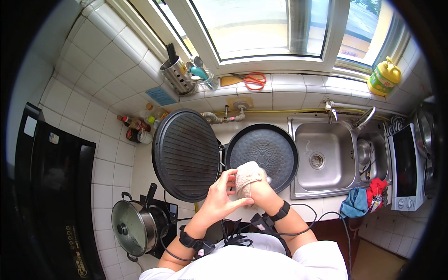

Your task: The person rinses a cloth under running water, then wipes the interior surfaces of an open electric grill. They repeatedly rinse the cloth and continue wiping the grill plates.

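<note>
A beige cloth (247, 176) is draped over my right hand (260, 190), covering most of its fingers. My left hand (224, 197) is cupped just left of the cloth, fingers apart and thumb stretched toward the right wrist; whether its fingertips touch the cloth is hard to tell. Both hands are over the near edge of the round black pan (262, 150) of an electric griddle. To the left, the griddle's ridged lid (187, 154) stands raised on its hinge.
On the right is a steel double sink (323, 154) with a blue cloth (354, 203) over its front edge. A lidded pot (133, 227) stands at left. Red-handled scissors (254, 81) lie on the sill. Cables (304, 229) run from straps on both my wrists.
</note>
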Action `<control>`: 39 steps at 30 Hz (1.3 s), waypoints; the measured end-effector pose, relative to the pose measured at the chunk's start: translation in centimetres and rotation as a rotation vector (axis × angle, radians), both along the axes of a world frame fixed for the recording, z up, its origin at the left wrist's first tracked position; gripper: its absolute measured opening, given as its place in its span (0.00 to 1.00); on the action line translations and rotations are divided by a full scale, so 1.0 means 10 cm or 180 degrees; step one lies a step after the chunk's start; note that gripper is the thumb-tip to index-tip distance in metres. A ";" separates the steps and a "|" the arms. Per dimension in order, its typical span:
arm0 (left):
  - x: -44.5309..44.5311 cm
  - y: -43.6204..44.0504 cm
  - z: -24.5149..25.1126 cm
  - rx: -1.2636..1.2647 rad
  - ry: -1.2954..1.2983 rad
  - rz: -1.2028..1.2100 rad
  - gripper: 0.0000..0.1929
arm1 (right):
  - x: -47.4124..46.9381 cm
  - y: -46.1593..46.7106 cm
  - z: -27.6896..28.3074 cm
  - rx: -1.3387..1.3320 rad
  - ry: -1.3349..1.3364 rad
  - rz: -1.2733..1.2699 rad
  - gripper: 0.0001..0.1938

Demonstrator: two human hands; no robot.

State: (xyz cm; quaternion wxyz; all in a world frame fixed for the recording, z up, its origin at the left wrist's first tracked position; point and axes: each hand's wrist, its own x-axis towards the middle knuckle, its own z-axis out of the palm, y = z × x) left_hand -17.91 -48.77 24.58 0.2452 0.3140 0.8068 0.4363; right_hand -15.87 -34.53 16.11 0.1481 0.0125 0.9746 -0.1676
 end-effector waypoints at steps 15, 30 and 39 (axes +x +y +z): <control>-0.28 -0.30 -0.03 0.0748 0.0007 0.1462 0.11 | 0.26 0.39 0.17 -0.2984 0.0301 -0.1021 0.17; -0.05 -0.12 0.15 0.0520 0.0833 0.0279 0.27 | 0.33 0.27 0.41 -0.6508 0.0241 -0.1257 0.10; -0.18 -0.47 -0.09 0.0814 -0.1244 0.1435 0.13 | 0.33 0.35 0.25 -0.7067 0.0453 -0.1756 0.10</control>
